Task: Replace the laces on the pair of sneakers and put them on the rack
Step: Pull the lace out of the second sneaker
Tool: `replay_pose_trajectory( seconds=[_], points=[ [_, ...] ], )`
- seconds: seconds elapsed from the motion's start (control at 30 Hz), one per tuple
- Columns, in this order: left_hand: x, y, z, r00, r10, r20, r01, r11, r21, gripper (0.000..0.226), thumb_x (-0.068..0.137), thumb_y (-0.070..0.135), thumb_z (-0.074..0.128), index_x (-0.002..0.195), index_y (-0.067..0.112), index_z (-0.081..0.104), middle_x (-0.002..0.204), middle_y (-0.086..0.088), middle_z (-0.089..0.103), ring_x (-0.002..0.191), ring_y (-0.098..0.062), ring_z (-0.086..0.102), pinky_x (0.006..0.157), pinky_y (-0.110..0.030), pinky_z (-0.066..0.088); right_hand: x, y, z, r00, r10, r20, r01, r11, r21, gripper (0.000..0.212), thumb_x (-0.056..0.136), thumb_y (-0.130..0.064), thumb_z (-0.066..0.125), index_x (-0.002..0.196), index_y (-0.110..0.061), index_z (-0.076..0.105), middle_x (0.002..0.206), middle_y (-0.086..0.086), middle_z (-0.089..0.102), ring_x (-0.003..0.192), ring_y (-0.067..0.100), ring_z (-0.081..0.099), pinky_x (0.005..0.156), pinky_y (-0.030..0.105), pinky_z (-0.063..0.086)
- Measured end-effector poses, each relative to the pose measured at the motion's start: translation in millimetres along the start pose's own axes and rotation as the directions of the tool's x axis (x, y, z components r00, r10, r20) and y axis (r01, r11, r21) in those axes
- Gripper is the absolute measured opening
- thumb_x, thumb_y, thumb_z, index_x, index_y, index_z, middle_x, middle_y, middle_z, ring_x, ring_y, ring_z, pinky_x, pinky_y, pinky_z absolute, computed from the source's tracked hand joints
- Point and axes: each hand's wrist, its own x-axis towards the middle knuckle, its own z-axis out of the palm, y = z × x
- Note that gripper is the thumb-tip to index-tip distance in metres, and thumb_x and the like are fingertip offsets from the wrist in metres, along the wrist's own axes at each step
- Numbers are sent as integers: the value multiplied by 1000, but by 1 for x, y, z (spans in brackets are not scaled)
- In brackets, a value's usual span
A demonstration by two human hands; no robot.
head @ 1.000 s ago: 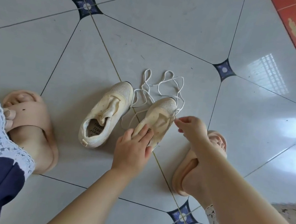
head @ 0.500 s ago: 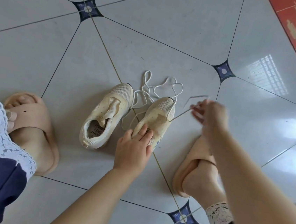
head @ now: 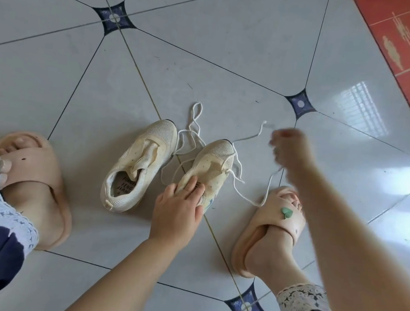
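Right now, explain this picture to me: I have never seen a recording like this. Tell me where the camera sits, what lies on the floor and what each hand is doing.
There is no machine here. A person wears one wide camera on the head, so you look down at their own two arms, at feet in slippers, and at the tiled floor.

Two cream sneakers lie on the floor. The left sneaker has no lace in it. The left hand presses down on the right sneaker to steady it. The right hand, blurred by motion, is raised beside that sneaker and appears to pull a white lace that runs through the shoe's front. More loose lace lies between the toes of the sneakers. No rack is in view.
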Motion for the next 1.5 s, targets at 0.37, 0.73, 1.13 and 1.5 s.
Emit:
replay_pose_trajectory(
  seconds=[0.37, 0.73, 1.13, 1.5],
  points=[
    [0, 0, 2, 999, -13, 31, 14, 1000, -22, 47, 93, 42, 36, 139, 38, 32, 151, 19, 21, 116, -22, 36, 95, -31, 33, -16, -63, 4, 960, -221, 173, 181, 958, 223, 10, 87, -19, 61, 87, -9, 59, 73, -3, 54, 73, 20, 49, 56, 24, 22],
    [0, -1, -1, 997, -38, 68, 38, 999, 6, 47, 92, 39, 35, 139, 37, 30, 151, 19, 19, 117, -22, 33, 91, -33, 35, 31, -67, -114, 961, -75, -265, 190, 878, 440, 20, 69, -16, 55, 79, -12, 72, 67, 5, 65, 70, 16, 54, 63, 33, 40],
    [-1, 6, -9, 995, -1, 98, 5, 999, -43, 50, 93, 42, 35, 141, 34, 28, 152, 18, 18, 120, -22, 33, 94, -33, 32, 26, -138, -189, 882, -315, -350, 454, 764, 458, 7, 79, -21, 61, 83, -21, 67, 64, -9, 59, 64, 13, 57, 70, 35, 51],
    [14, 8, -45, 988, -34, -150, -13, 955, -298, 41, 76, 15, 69, 115, 6, 62, 123, -11, 60, 106, -32, 58, 83, -46, 50, 37, -175, -46, 894, -431, 119, 422, 901, 96, 15, 87, -19, 56, 87, -7, 65, 81, 7, 65, 75, 24, 54, 61, 29, 40]
  ],
)
